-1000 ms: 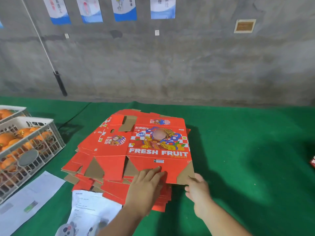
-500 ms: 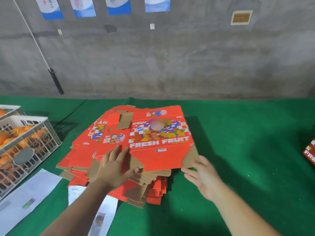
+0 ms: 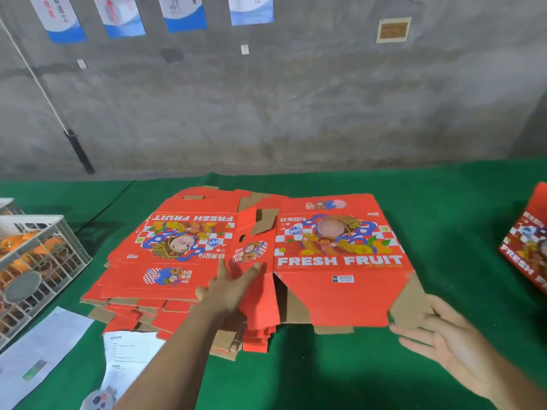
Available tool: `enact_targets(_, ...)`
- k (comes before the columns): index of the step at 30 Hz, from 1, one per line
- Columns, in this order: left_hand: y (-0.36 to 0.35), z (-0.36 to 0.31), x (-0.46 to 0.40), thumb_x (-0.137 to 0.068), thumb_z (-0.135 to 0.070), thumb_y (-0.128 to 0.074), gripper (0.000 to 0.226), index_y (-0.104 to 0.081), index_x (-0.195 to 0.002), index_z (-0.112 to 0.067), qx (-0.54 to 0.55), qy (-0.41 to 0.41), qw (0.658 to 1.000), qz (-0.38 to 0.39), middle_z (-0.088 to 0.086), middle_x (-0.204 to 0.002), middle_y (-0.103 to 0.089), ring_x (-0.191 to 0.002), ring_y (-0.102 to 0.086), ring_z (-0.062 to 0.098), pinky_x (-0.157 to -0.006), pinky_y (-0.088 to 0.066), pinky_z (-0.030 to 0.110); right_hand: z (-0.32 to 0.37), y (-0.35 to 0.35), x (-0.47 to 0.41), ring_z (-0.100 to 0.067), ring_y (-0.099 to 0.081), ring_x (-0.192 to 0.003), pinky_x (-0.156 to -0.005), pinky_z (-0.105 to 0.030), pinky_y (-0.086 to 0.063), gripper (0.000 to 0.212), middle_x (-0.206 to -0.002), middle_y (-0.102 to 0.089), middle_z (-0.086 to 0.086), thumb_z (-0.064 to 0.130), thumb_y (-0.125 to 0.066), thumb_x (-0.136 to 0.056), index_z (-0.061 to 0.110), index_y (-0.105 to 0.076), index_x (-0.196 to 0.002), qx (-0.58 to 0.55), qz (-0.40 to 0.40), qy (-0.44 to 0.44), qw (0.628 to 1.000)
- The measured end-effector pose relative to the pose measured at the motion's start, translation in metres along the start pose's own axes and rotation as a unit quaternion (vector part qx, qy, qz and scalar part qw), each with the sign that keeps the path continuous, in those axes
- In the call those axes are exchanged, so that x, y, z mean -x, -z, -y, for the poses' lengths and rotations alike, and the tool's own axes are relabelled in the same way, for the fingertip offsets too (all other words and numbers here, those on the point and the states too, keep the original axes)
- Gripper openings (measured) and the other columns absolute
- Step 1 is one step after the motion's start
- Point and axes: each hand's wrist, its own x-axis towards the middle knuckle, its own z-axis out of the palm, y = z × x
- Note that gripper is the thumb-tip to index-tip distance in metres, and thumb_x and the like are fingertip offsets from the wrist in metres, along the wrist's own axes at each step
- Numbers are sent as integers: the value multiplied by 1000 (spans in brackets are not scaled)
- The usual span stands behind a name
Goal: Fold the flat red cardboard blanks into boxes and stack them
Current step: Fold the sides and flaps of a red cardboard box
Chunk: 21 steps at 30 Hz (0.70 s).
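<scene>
A pile of flat red "FRESH FRUIT" cardboard blanks (image 3: 177, 261) lies on the green table (image 3: 340, 377). The top blank (image 3: 340, 253) is lifted and shifted right, half off the pile, with its brown flaps showing. My left hand (image 3: 233, 287) presses straight fingers on that blank's narrow side panel. At the blank's near right corner, my right hand (image 3: 441, 335) lies palm up with straight fingers under the brown corner flap. A folded red box (image 3: 529, 253) shows partly at the right edge.
A white plastic crate of oranges (image 3: 38, 261) stands at the left. White paper sheets (image 3: 44, 347) lie near the front left, one (image 3: 127, 356) tucked under the pile. A grey concrete wall (image 3: 281, 113) closes the far side, with a black-handled pole (image 3: 78, 150) leaning on it.
The top blank has been drawn right off the pile and partly unfolded. My left hand moved from its front edge to its side panel. My right hand stayed at the right corner.
</scene>
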Motion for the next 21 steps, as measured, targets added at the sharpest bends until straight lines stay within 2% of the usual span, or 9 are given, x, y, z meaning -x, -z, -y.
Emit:
enact_targets(1,-1,4,-2,-69,-98,-47,116,-27,-161,-30,6,18,1000,-14,19,-158,-38,-148,-28,46,-123,-22,56,-1,8,2,-41,-67,-118,-105,-60,-48,35,-132,-68,-18,1,-47,-103,23,-66,-122,53,28,-25,998)
enact_targets(3,-4,8,1,-61,-93,-49,101,-59,-125,-16,85,11,995,-49,16,-127,-62,-122,-55,39,-112,-42,53,0,11,3,-29,-66,-123,-111,-56,-44,35,-133,-69,-9,11,-59,-97,26,-64,-128,156,83,-74,982)
enact_targets(5,-13,7,9,-66,-86,-49,81,-62,-100,-13,137,-25,986,-88,11,-106,-70,-105,-63,35,-102,-49,52,-1,2,1,-25,-67,-123,-109,-49,-45,40,-135,-69,-3,19,-59,-97,25,-58,-137,161,98,-100,977)
enact_targets(7,-26,6,16,-70,-84,-48,76,-59,-93,-13,164,-59,978,-113,11,-100,-68,-103,-61,37,-102,-47,54,-3,-11,-5,-32,-70,-117,-105,-48,-47,29,-134,-69,-8,9,-44,-102,11,-61,-125,111,78,-89,987)
enact_targets(9,-42,9,21,-71,-85,-41,74,-63,-96,-19,194,-89,972,-100,10,-105,-64,-111,-56,38,-107,-41,56,-7,-20,-7,-32,-72,-112,-100,-44,-50,28,-132,-70,-12,-1,-40,-102,3,-59,-122,127,34,-63,989)
enact_targets(13,-67,4,28,-79,-84,-38,70,-58,-131,-41,279,-133,951,0,-20,-133,-57,-138,-43,17,-120,-28,45,-23,-19,0,-20,-74,-107,-103,-43,-54,44,-129,-72,-5,10,-51,-107,23,-41,-148,194,-29,-15,981)
enact_targets(16,-74,-6,29,-96,-74,-39,52,-63,-134,-48,344,-117,928,84,-14,-138,-66,-141,-51,16,-122,-32,45,-33,-13,7,-16,-73,-109,-100,-39,-53,40,-128,-72,0,15,-48,-108,20,-47,-148,170,-82,29,982)
enact_targets(18,-77,2,26,-89,-87,-28,65,-57,-138,-55,272,-119,952,79,-16,-144,-58,-147,-42,15,-123,-27,43,-37,-15,8,-19,-72,-110,-96,-37,-54,35,-130,-69,-1,19,-47,-108,21,-49,-143,132,-98,38,986)
enact_targets(21,-73,17,16,-76,-98,-3,104,-16,-163,-44,45,-146,988,29,-9,-172,-13,-158,-2,15,-127,-3,44,-38,-20,5,-21,-75,-103,-88,-36,-55,29,-124,-70,2,20,-47,-108,21,-52,-136,56,-122,58,989)
